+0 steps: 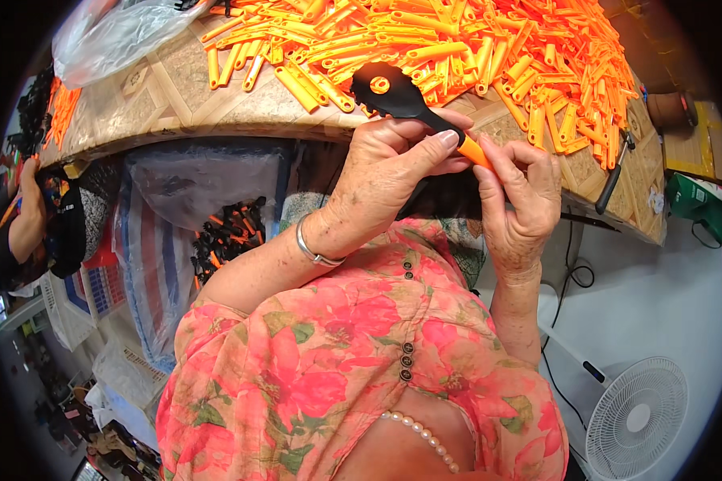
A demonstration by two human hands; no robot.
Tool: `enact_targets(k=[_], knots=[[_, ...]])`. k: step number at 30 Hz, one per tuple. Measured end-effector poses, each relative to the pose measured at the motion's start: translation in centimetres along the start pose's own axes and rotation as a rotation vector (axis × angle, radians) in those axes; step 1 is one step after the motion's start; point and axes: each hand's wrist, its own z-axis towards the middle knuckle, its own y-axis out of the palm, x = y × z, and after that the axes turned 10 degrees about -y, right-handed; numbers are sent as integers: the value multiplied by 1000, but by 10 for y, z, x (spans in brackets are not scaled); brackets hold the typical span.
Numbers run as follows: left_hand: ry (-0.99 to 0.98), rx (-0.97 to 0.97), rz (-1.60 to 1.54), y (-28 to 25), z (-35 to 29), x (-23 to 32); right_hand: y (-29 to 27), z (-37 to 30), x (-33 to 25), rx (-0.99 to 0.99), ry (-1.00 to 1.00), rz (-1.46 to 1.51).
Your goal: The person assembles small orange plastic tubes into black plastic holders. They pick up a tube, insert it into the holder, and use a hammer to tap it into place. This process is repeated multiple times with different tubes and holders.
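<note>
Both my hands are on a black pasta server (399, 94) with a toothed head and a round hole in it, just in front of the table edge. My left hand (365, 172) grips its black neck, thumb on top. The server's orange handle (475, 151) runs toward my right hand (525, 192), whose thumb and fingertips pinch its end. Black neck and orange handle meet beside my left thumb. Behind the server lies a large heap of loose orange handles (425, 52) on the wood-patterned table (156, 104).
A clear plastic bag (120, 40) lies at the table's far left. Below the edge, a striped woven sack (148, 232) holds black and orange utensils (231, 232). A black-handled tool (614, 176) rests at the right edge. Lower right stands a white fan (638, 417). Another person's arm (28, 212) shows at left.
</note>
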Motion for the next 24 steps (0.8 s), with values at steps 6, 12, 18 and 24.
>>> enact_targets(k=[6, 12, 18, 24], knots=[[78, -3, 114, 0, -2, -2, 1, -1, -3, 15, 21, 34], [149, 53, 170, -1, -3, -9, -2, 1, -7, 6, 45, 97], [167, 0, 128, 3, -4, -7, -1, 0, -8, 29, 202, 356], [169, -95, 182, -3, -4, -9, -7, -3, -13, -78, 366, 429]])
